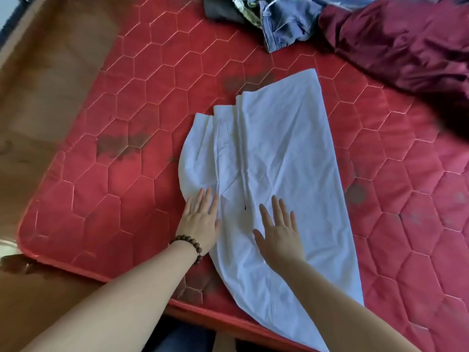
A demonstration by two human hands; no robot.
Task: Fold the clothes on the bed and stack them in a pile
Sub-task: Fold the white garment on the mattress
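Observation:
A white shirt (284, 153) lies folded lengthwise into a long strip on the red quilted mattress (127, 194), running from the near edge toward the far right. My left hand (200, 222), with a bead bracelet on the wrist, rests flat on the shirt's left edge, fingers spread. My right hand (279, 235) lies flat on the middle of the shirt, palm down. Neither hand grips the cloth.
At the far edge lies a heap of unfolded clothes: a denim garment (286, 24), a dark grey piece (220, 8) and a patterned one (247, 7). A maroon garment (406, 44) spreads over the far right. The mattress edge and brown floor (38, 97) are on the left.

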